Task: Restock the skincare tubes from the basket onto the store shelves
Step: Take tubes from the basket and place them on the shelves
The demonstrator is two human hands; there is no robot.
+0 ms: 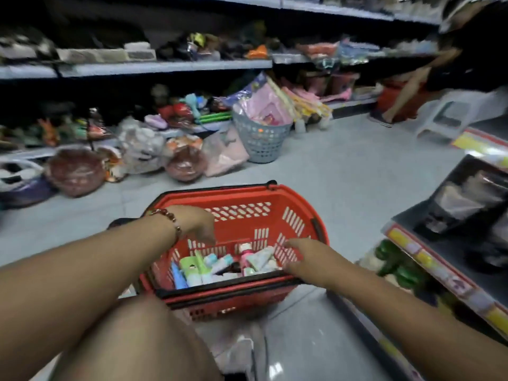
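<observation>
Your red basket (pixel 297 213) sits on the floor (pixel 343 171) right in front of you, and the tubes (pixel 217 266) lie in a loose heap at its bottom, toward the near wall. They are mixed in colour: green, blue, white and pink, with one pink-capped bottle (pixel 245 253) standing among them.

Your left hand (pixel 196 225) hangs over the basket's left side, wrist bent down, fingers drooping toward the heap; it wears a beaded bracelet (pixel 171 220). It holds nothing that you can see, and the blur hides whether the fingertips touch a tube. Your right hand (pixel 308 259) reaches in over the right rim, fingers stretched out and pointing left toward the tubes, near them, empty.

To your right a shelf (pixel 428 259) with a yellow and red price strip carries dark pouches (pixel 464 204). Across the aisle, shelves hold assorted goods, with a grey basket (pixel 261 138) of pink packets on the floor. Another person (pixel 439 64) stands at the far right beside a white stool (pixel 450 116).
</observation>
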